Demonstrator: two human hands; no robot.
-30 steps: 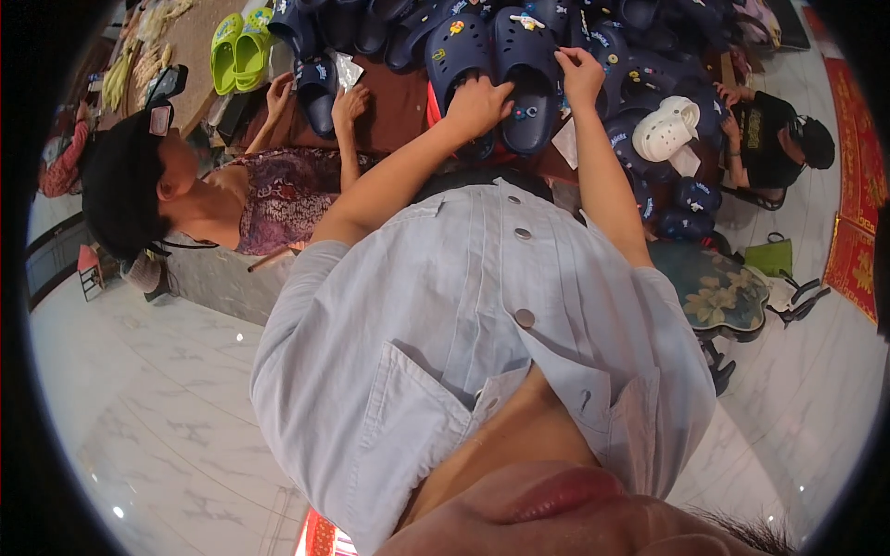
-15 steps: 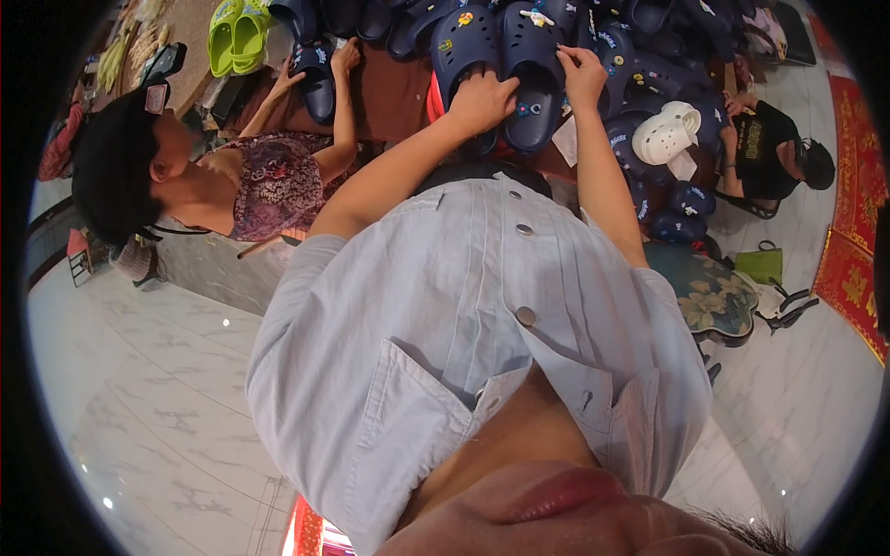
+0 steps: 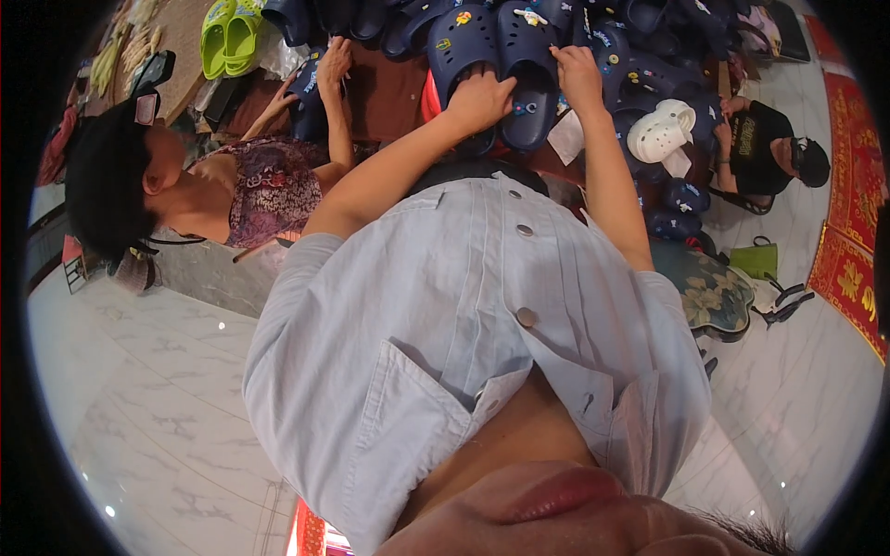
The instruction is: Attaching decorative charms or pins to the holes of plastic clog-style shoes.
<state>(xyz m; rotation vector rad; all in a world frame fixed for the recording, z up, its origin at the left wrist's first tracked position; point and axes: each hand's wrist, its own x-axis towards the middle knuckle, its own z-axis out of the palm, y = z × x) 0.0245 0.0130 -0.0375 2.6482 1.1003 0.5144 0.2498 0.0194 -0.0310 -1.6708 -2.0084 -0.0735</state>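
Observation:
Two navy clogs with charms on their uppers lie side by side in front of me, toes pointing away. Inside the foot opening of the left navy clog (image 3: 459, 44) are the fingers of my left hand (image 3: 478, 100), its thumb reaching toward the other shoe. The right navy clog (image 3: 527, 35) carries a white charm on top and a blue one on its insole. My right hand (image 3: 579, 79) is closed, fingertips pinched at that clog's outer edge; whether a small charm is between them is hidden.
Many navy clogs (image 3: 649, 79) crowd the table, with a white clog (image 3: 660, 132) at right and lime-green clogs (image 3: 232, 39) at far left. A person at left (image 3: 273, 181) handles a navy clog (image 3: 308, 109). Another person (image 3: 769, 148) sits at right. A stool (image 3: 709, 296) stands behind.
My right hand has shifted slightly left along the right clog's edge. My left hand stays in the left clog. The person at left has moved a hand over the clog there.

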